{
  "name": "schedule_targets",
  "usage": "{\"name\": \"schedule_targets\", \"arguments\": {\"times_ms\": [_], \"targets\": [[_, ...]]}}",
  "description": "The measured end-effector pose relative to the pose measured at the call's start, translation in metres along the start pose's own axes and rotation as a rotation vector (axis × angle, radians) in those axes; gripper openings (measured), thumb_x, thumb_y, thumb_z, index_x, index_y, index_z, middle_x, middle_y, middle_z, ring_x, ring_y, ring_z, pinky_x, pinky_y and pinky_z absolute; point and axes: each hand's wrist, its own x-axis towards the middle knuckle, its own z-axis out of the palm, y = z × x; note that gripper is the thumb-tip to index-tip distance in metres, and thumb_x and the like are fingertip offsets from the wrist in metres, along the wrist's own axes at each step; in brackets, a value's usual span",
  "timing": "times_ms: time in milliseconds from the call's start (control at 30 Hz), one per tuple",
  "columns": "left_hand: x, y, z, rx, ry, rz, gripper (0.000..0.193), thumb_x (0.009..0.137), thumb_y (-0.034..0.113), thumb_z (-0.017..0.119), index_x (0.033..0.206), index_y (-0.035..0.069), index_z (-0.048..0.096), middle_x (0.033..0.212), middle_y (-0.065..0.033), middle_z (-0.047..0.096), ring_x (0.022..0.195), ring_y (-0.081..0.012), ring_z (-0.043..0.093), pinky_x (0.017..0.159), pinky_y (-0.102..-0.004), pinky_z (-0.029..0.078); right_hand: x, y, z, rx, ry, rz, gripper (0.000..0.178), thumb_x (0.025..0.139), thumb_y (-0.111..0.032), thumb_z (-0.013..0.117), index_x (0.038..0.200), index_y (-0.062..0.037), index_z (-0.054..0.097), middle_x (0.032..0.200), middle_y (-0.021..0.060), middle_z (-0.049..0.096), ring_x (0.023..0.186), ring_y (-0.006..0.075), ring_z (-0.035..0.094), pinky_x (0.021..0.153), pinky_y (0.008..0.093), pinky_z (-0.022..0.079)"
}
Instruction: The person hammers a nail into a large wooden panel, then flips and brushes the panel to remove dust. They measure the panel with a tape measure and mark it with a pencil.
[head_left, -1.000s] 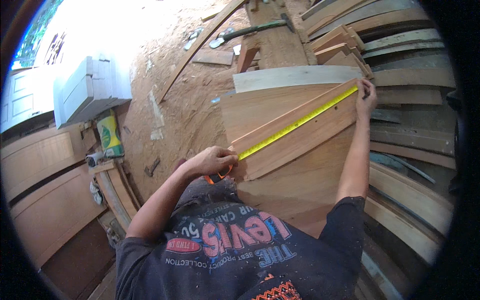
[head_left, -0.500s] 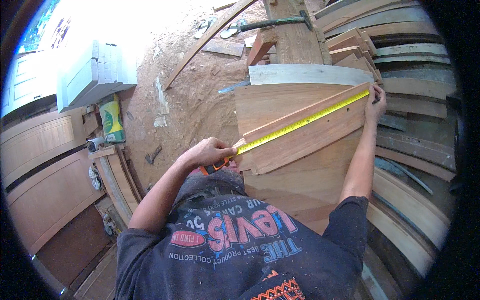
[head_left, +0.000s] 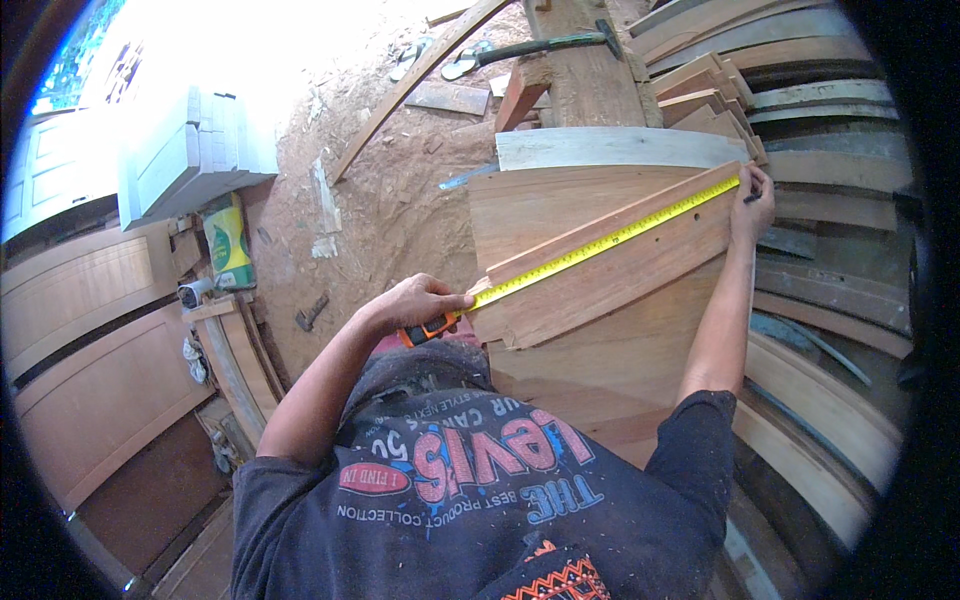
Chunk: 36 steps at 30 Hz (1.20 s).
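A yellow tape measure blade [head_left: 610, 240] is drawn out along a reddish-brown board [head_left: 620, 268] with a raised strip on its far side. My left hand [head_left: 422, 303] is closed over the tape at the board's near left end, thumb on the blade. The orange and black tape measure case [head_left: 430, 328] shows just below those fingers. At the board's far right end, my right hand [head_left: 752, 205] pinches the tape's tip against the wood. A short dark stick [head_left: 753, 199], perhaps a pencil, pokes out of its fingers. Beneath the board lies a wide wooden panel [head_left: 560, 385].
A pale plank [head_left: 620, 150] crosses the panel's far edge. Beyond it a hammer [head_left: 545, 48] rests on a thick timber beam [head_left: 590, 90]. Stacked boards [head_left: 830, 180] crowd the right side. On the left are white panels [head_left: 190, 160], a green-yellow bag [head_left: 228, 245] and brown door panels [head_left: 110, 370].
The tape case has tilted slightly under my left hand, showing more of its orange side. Both hands keep nearly the same places on the tape.
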Motion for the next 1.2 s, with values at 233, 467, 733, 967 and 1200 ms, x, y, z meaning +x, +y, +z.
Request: {"name": "schedule_targets", "arguments": {"times_ms": [233, 467, 733, 967, 1200], "targets": [[0.001, -0.001, 0.000, -0.067, -0.025, 0.043, 0.049, 0.093, 0.052, 0.070, 0.099, 0.003, 0.077, 0.079, -0.0030, 0.071, 0.061, -0.0091, 0.063, 0.053, -0.0265, 0.051, 0.009, 0.013, 0.006, -0.006, 0.027, -0.003, 0.028, 0.094, -0.029, 0.073, 0.106, -0.0040, 0.069, 0.100, 0.0104, 0.074, 0.091, 0.0235, 0.070, 0.081, 0.0360, 0.054], [0.004, -0.002, 0.000, -0.063, -0.028, 0.043, 0.050, 0.093, 0.051, 0.071, 0.097, 0.002, 0.076, 0.078, -0.0033, 0.071, 0.060, -0.0093, 0.063, 0.052, -0.0264, 0.050, 0.009, 0.016, 0.009, 0.057, 0.047, 0.048, 0.027, 0.093, -0.027, 0.074, 0.105, -0.0040, 0.069, 0.098, 0.0085, 0.074, 0.088, 0.0203, 0.070, 0.079, 0.0334, 0.055], [0.005, -0.002, 0.000, -0.073, -0.036, 0.039, 0.050, 0.093, 0.052, 0.071, 0.099, 0.002, 0.076, 0.078, -0.0032, 0.071, 0.062, -0.0094, 0.063, 0.055, -0.0266, 0.051, 0.008, 0.013, 0.010, 0.039, 0.062, 0.016, 0.028, 0.092, -0.029, 0.075, 0.105, -0.0051, 0.070, 0.097, 0.0079, 0.074, 0.088, 0.0205, 0.070, 0.079, 0.0343, 0.054], [0.005, -0.003, 0.002, -0.073, -0.033, 0.036, 0.051, 0.093, 0.052, 0.070, 0.099, 0.002, 0.077, 0.079, -0.0026, 0.072, 0.067, -0.0086, 0.063, 0.059, -0.0261, 0.051, 0.005, 0.014, 0.010, 0.034, 0.048, 0.025, 0.030, 0.094, -0.031, 0.073, 0.109, -0.0057, 0.068, 0.098, 0.0090, 0.073, 0.091, 0.0218, 0.069, 0.081, 0.0358, 0.054], [0.002, -0.002, 0.002, -0.069, -0.025, 0.041, 0.051, 0.093, 0.053, 0.071, 0.098, 0.003, 0.076, 0.080, -0.0029, 0.073, 0.066, -0.0088, 0.064, 0.059, -0.0259, 0.051, 0.006, 0.018, 0.013, 0.035, 0.058, 0.026, 0.029, 0.094, -0.032, 0.072, 0.108, -0.0066, 0.068, 0.099, 0.0093, 0.073, 0.091, 0.0228, 0.069, 0.082, 0.0373, 0.054]]}}
